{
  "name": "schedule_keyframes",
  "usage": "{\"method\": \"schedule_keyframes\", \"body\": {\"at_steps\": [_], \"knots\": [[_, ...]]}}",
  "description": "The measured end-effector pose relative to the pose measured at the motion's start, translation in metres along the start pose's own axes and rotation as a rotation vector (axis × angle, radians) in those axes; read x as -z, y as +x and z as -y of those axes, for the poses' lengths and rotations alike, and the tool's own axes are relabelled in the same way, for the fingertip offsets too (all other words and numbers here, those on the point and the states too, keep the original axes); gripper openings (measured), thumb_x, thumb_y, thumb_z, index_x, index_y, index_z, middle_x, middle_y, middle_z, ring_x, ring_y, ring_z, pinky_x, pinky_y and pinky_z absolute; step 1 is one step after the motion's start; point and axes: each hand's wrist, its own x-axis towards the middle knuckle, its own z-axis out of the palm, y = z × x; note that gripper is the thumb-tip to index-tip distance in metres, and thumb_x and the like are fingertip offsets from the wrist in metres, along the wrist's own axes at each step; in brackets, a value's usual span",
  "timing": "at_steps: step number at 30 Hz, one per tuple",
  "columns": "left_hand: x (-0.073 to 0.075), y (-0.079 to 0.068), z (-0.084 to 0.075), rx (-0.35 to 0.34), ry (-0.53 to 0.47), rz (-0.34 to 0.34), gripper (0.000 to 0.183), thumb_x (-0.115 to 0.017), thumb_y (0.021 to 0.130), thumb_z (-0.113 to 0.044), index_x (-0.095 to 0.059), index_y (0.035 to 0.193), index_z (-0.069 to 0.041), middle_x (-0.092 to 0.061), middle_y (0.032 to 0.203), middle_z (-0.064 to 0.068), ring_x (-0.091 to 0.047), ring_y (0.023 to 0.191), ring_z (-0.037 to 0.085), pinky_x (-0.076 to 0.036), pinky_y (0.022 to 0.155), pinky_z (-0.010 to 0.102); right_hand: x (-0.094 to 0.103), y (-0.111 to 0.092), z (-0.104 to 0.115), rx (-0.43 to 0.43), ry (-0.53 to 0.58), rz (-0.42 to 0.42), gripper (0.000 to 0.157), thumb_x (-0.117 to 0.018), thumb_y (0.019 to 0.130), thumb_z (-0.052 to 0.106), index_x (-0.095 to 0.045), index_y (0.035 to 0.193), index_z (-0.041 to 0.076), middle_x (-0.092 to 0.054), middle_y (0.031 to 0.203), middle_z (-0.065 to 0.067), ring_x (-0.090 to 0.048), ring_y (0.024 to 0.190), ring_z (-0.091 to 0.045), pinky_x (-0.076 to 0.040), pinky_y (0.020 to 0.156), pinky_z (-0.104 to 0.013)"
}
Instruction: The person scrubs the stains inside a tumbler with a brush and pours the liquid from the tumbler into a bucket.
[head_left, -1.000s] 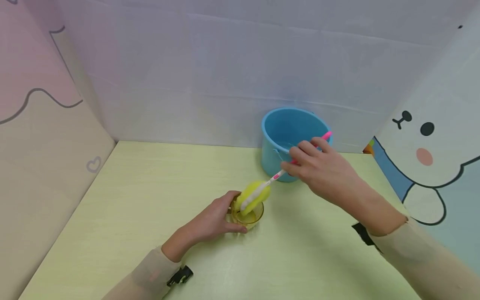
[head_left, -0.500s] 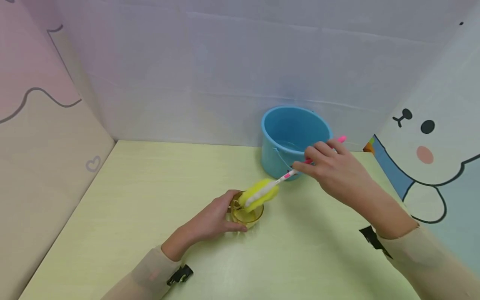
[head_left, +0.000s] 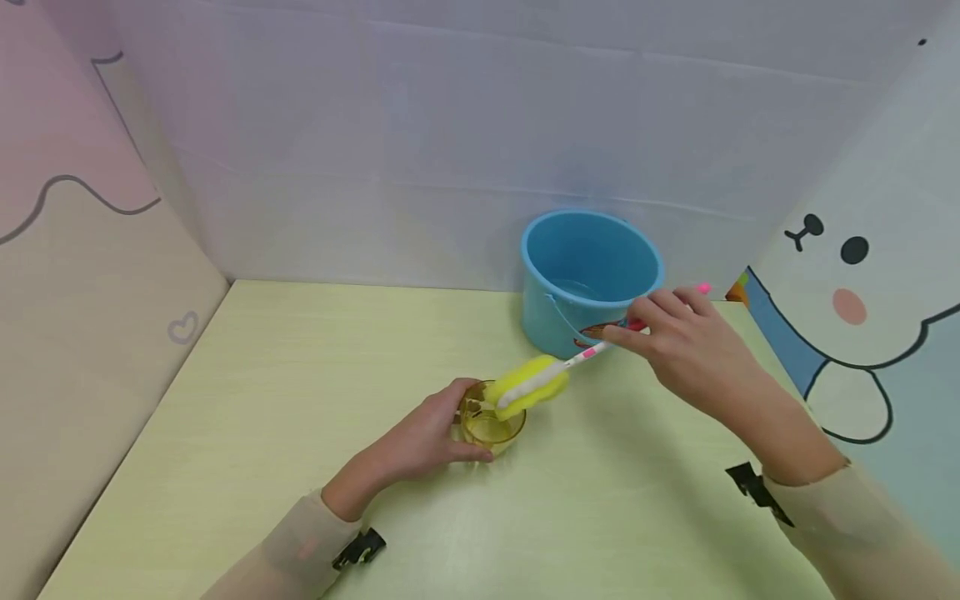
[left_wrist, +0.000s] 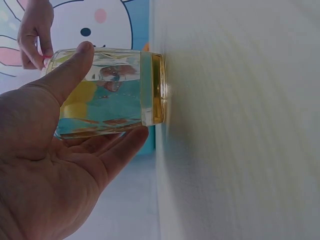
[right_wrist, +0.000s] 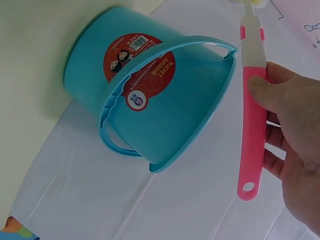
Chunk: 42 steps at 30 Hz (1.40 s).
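In the head view, my left hand (head_left: 431, 433) holds an amber-tinted glass cup (head_left: 491, 429) upright on the table, thumb on the near side and fingers round the far side. The left wrist view shows the clear faceted wall of the glass cup (left_wrist: 107, 95) between thumb and fingers. My right hand (head_left: 693, 350) grips the pink handle (right_wrist: 254, 135) of a sponge cup brush. The brush's yellow and white sponge head (head_left: 531, 385) slants over the cup's far right rim, mostly above the opening. Whether it touches the rim cannot be told.
A light blue bucket (head_left: 555, 312) with a handle and a red label (right_wrist: 140, 70) stands at the back right, behind the brush. The pale yellow table (head_left: 337, 350) meets a whitish back wall (head_left: 375, 167). Printed panels close off both sides.
My right hand has moved right and slightly down, drawing the sponge head up and out of the cup toward the right. My left hand and the cup have stayed in place.
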Motion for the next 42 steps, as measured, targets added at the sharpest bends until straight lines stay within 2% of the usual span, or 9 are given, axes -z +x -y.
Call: {"method": "schedule_keyframes", "body": {"at_steps": [11, 18, 29, 37, 42], "knots": [[0.000, -0.001, 0.001, -0.005, -0.013, 0.004, 0.092, -0.095, 0.083, -0.028, -0.042, 0.154, -0.005, -0.059, 0.145, 0.007, -0.058, 0.132, 0.024, -0.048, 0.111, 0.045, -0.005, -0.016, 0.000, -0.034, 0.029, -0.015, 0.067, -0.093, 0.071, -0.007, -0.076, 0.130, 0.022, -0.062, 0.101, -0.011, -0.059, 0.098, -0.037, -0.044, 0.081, -0.053], [0.000, -0.002, 0.000, 0.003, -0.011, 0.009, 0.092, -0.095, 0.083, -0.029, -0.042, 0.154, -0.005, -0.059, 0.146, 0.008, -0.058, 0.132, 0.024, -0.047, 0.112, 0.045, -0.009, -0.023, 0.001, -0.068, 0.056, -0.015, 0.058, -0.092, 0.072, -0.007, -0.078, 0.121, 0.020, -0.064, 0.099, -0.011, -0.061, 0.099, -0.038, -0.045, 0.081, -0.054], [0.001, -0.003, -0.005, 0.020, 0.016, 0.013, 0.094, -0.096, 0.082, -0.028, -0.042, 0.155, -0.005, -0.058, 0.147, 0.009, -0.057, 0.134, 0.025, -0.046, 0.113, 0.044, -0.019, -0.034, 0.005, -0.135, 0.144, 0.007, 0.047, -0.095, 0.074, 0.002, -0.082, 0.117, 0.016, -0.071, 0.096, -0.008, -0.065, 0.095, -0.034, -0.052, 0.081, -0.053], [0.001, -0.004, -0.004, 0.020, 0.013, 0.009, 0.094, -0.096, 0.082, -0.028, -0.042, 0.155, -0.005, -0.058, 0.147, 0.010, -0.057, 0.134, 0.026, -0.047, 0.112, 0.046, -0.027, -0.043, 0.003, -0.140, 0.214, -0.039, 0.044, -0.094, 0.073, 0.003, -0.082, 0.113, 0.016, -0.070, 0.095, -0.005, -0.064, 0.090, -0.030, -0.052, 0.073, -0.048], [0.000, -0.003, -0.003, 0.021, 0.008, 0.009, 0.094, -0.095, 0.082, -0.027, -0.041, 0.155, -0.004, -0.058, 0.147, 0.010, -0.057, 0.135, 0.027, -0.047, 0.112, 0.046, -0.030, -0.049, 0.002, -0.152, 0.250, -0.037, 0.042, -0.093, 0.076, 0.004, -0.081, 0.115, 0.015, -0.070, 0.094, -0.002, -0.063, 0.087, -0.026, -0.051, 0.068, -0.043]]}}
